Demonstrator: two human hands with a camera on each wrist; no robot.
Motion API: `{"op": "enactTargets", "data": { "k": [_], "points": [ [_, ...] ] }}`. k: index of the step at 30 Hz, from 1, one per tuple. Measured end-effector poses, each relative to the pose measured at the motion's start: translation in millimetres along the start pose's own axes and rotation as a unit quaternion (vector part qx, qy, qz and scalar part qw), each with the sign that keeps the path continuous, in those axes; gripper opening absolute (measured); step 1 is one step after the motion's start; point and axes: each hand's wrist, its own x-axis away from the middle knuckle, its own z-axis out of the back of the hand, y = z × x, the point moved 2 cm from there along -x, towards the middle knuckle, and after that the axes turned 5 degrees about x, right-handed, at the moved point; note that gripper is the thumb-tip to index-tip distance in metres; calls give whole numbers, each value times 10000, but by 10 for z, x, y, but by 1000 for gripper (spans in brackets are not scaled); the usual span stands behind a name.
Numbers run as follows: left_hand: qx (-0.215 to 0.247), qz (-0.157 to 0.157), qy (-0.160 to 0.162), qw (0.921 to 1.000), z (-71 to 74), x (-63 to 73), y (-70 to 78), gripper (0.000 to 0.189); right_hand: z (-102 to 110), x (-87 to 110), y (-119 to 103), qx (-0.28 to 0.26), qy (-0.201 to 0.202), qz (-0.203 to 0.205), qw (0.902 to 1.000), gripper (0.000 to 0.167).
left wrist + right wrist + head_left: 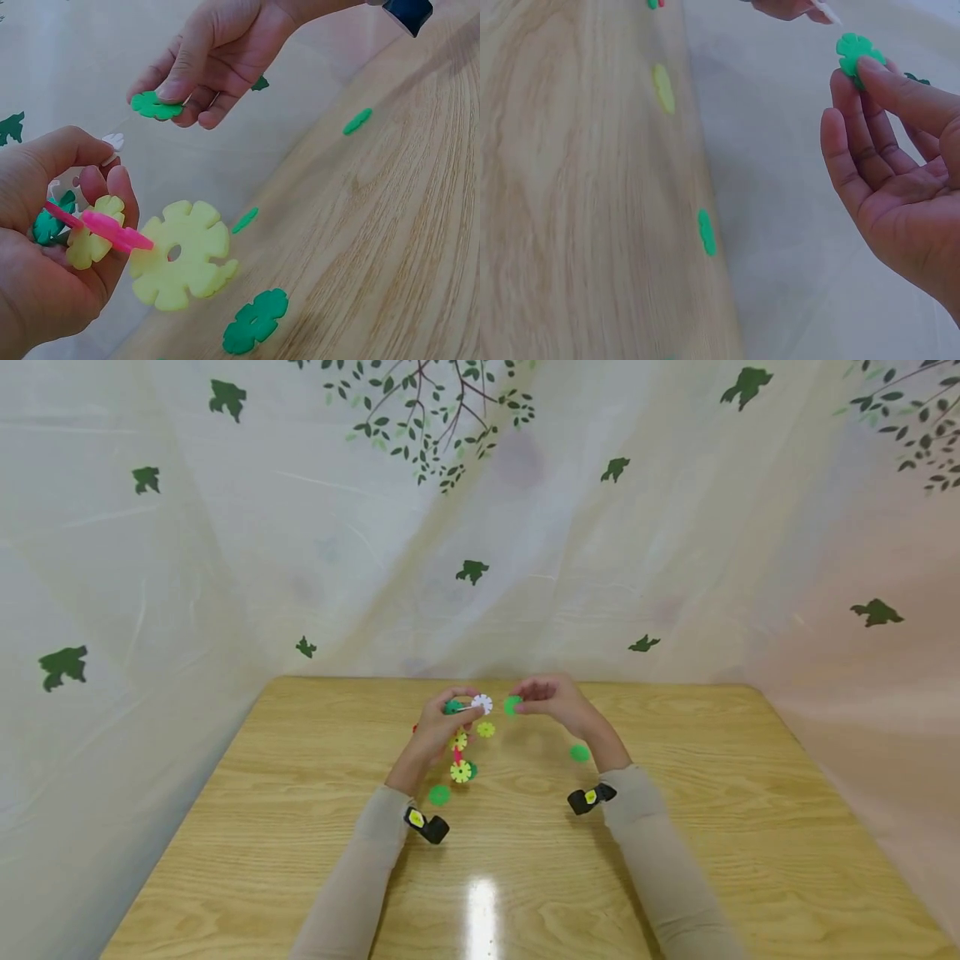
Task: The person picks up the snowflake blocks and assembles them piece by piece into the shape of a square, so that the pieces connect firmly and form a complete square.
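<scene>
My right grip (557,702), thumb against fingers, pinched a light green disc (512,705) by its edge, raised above the desk (300,827). My left grip (435,725) pinched a white disc (482,702) between thumb and forefinger; the two discs faced each other, near but apart. In the hollow of that same hand sat a dark green disc (46,229), a small yellow disc (81,249) and a pink piece (112,228) crossing it; the pink piece reached out to a large-looking yellow disc (196,231) beyond my fingers. Flat on the desk lay a loose yellow disc (486,729) near my left hand, one green disc (439,795) by my left wrist and another green disc (580,752) beside my right. Behind hung a pale curtain (225,568) with leafy branches (423,410).
</scene>
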Motion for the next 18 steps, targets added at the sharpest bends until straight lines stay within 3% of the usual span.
{"op": "enactTargets", "data": {
  "k": [11, 18],
  "points": [
    [-68, -11, -149, 9999, 7, -4, 4, 33, -33, -13, -62, -258, 273, 163, 9992, 27],
    [-69, 66, -187, 9998, 8, -5, 3, 32, -83, -33, -89, -55, 439, 312, 9985, 23]
  ]
}}
